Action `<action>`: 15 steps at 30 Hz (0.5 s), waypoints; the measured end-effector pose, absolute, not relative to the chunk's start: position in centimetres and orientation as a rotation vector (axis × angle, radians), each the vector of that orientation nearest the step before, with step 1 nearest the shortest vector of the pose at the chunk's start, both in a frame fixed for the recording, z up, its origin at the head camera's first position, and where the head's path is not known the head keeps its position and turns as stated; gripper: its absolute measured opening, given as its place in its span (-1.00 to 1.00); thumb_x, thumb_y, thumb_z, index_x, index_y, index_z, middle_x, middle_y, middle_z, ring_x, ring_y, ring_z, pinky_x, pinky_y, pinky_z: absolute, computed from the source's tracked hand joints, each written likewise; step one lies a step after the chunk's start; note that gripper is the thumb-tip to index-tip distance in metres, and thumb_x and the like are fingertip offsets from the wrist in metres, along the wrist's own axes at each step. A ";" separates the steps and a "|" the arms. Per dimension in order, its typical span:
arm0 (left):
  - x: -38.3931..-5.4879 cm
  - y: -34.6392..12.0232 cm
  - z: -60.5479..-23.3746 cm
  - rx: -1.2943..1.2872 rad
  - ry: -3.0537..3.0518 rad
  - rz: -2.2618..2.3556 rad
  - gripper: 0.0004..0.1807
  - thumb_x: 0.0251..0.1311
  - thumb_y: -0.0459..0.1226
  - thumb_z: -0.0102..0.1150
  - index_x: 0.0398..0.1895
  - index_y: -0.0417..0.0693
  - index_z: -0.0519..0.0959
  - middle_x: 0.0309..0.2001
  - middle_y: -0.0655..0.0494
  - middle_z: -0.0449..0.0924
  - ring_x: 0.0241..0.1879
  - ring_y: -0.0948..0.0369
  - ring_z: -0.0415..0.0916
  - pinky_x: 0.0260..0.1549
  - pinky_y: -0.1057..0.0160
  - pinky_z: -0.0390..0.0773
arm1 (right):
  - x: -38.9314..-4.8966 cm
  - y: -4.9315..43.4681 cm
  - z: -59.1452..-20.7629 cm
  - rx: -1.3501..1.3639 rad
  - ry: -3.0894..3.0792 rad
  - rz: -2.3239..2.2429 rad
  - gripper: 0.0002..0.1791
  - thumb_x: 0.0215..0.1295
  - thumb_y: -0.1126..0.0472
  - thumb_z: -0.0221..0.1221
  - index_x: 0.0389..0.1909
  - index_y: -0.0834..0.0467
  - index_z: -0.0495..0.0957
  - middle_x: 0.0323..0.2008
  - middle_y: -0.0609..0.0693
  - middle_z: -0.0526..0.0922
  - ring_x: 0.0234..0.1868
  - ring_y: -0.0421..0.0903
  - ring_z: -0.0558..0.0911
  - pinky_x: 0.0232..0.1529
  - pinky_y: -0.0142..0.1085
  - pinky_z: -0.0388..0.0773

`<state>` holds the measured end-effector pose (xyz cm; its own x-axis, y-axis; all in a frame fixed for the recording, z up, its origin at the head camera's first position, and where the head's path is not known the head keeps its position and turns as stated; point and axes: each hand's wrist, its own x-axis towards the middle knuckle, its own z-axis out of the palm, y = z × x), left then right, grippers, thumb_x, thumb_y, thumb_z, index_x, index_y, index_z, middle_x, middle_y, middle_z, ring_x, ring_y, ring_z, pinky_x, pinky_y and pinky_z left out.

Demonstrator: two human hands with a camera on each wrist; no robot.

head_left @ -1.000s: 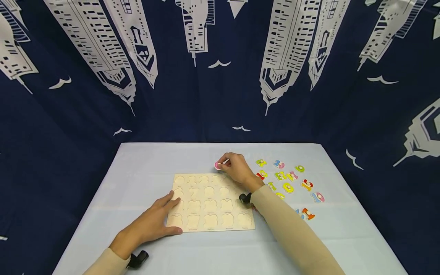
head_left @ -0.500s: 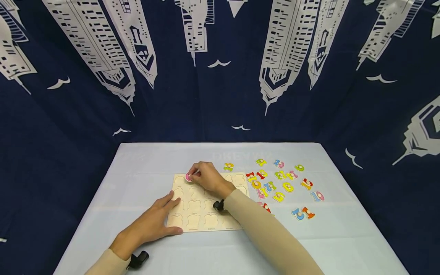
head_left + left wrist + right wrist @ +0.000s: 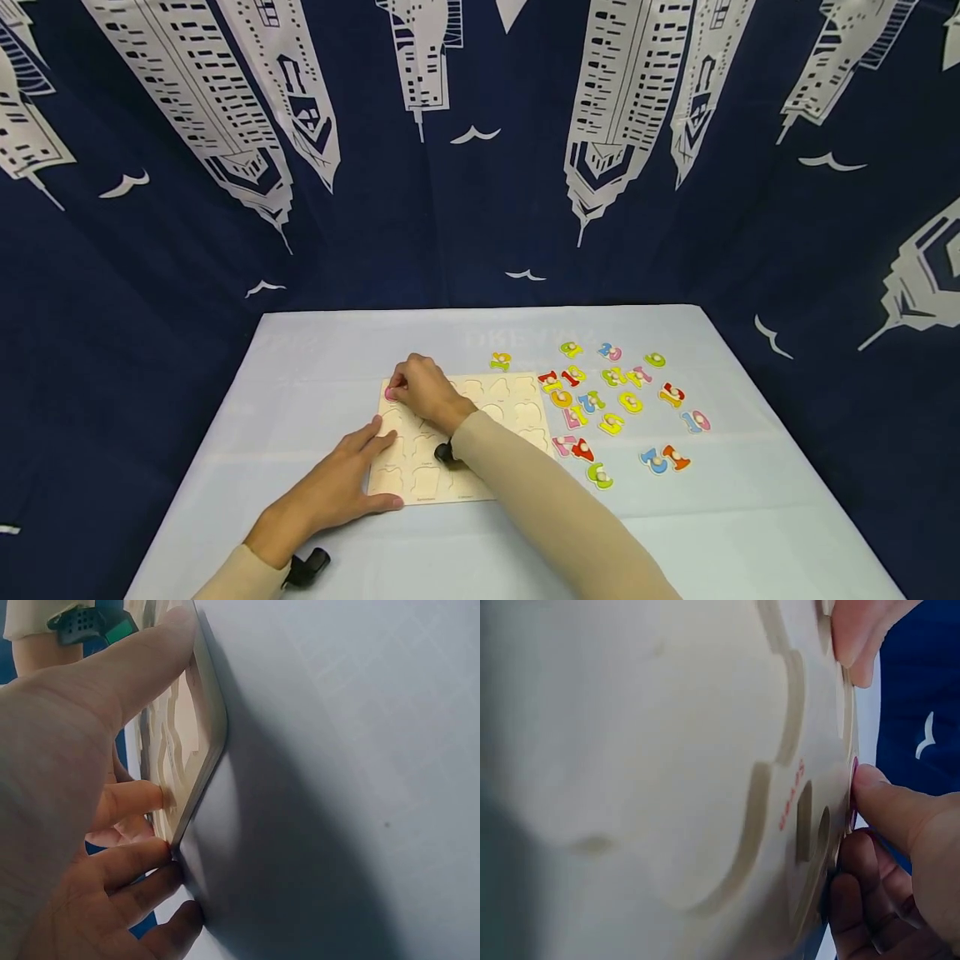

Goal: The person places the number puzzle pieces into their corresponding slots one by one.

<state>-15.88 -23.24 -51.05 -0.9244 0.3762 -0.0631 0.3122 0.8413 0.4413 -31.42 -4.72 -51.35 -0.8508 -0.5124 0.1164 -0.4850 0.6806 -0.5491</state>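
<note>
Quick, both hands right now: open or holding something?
Left hand: open, resting on the left edge of the board.
Right hand: holding the pink piece, pinched, at the board's far left corner.

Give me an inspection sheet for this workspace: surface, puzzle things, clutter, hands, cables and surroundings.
Surface: white-covered table, board lying flat on it.
Job's things: wooden number puzzle board, visible recesses unfilled; pink piece at its far left corner, seating cannot be told; loose number pieces scattered mostly right of the board, one beyond its far edge.
Clutter: nothing seen besides the loose pieces.
Left hand: rests at the board's left side, thumb on the near left corner.
Right hand: pinches the pink piece.
Cables: nothing seen; a black wrist camera sits at the left wrist.
Surroundings: dark blue curtain with white building and bird prints.
</note>
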 end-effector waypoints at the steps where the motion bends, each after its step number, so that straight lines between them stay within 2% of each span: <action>1: -15.9 -23.2 -51.0 0.539 2.872 0.652 0.18 0.24 0.26 0.73 0.77 -0.15 0.45 0.86 -0.34 0.19 0.76 -0.36 0.34 0.63 -0.36 0.56 | -31.4 -4.8 -51.3 -0.834 2.844 -0.894 -0.87 0.60 0.08 0.51 -0.14 0.04 0.90 -0.12 -0.08 0.72 -0.20 -0.30 0.59 -0.12 -0.53 0.64; 10: -15.8 -23.3 -50.9 0.541 2.873 0.635 0.18 0.23 0.24 0.74 0.75 -0.19 0.46 0.84 -0.37 0.21 0.74 -0.37 0.36 0.63 -0.36 0.56 | -31.2 -4.9 -51.2 -0.877 2.853 -0.829 -0.91 0.61 0.12 0.50 -0.11 0.05 0.90 -0.09 -0.06 0.76 -0.18 -0.31 0.60 -0.09 -0.52 0.65; 15: -15.8 -23.1 -51.0 0.546 2.883 0.637 0.17 0.23 0.24 0.74 0.75 -0.18 0.47 0.84 -0.37 0.22 0.75 -0.37 0.35 0.62 -0.38 0.56 | -31.3 -4.4 -51.0 -0.903 2.821 -0.826 -0.86 0.65 0.12 0.47 0.01 0.09 0.90 -0.03 -0.01 0.78 -0.07 -0.22 0.70 0.03 -0.45 0.74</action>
<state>-15.79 -23.13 -50.96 -0.9246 0.3768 -0.0568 0.3178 0.8448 0.4305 -31.27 -4.36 -50.98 -0.8255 -0.5562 0.0964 -0.5202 0.6834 -0.5123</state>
